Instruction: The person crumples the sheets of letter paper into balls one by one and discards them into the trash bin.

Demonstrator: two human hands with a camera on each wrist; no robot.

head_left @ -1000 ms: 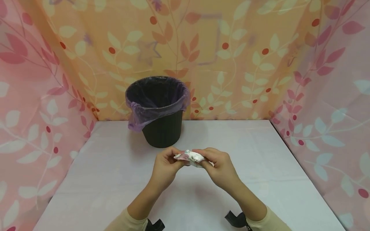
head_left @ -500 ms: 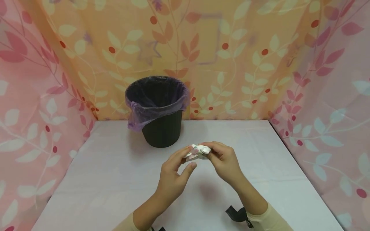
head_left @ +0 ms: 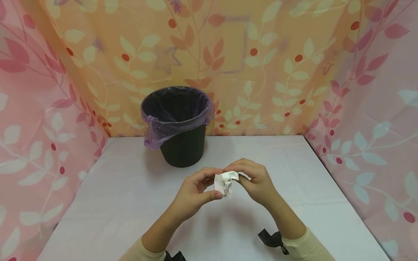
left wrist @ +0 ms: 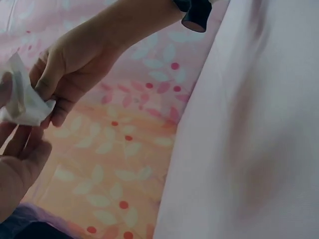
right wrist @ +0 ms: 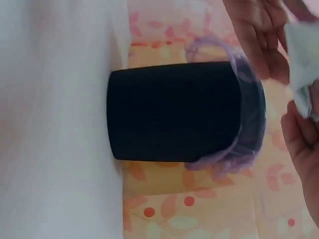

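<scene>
Crumpled paper (head_left: 225,181) we pinch with left hand (head_left: 192,191) and right hand (head_left: 258,180) before the black bin (head_left: 183,145)

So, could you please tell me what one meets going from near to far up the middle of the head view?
Left hand and right hand gripping the crumpled paper → bare table → black bin with purple liner → leaf-patterned curtain.

Your head view: bright, even, warm light, sharp. Soft shadows on tabletop (head_left: 130,203) beside bin (head_left: 183,145) and under hands. Your wrist views: soft, blurred; near hands out of focus.
</scene>
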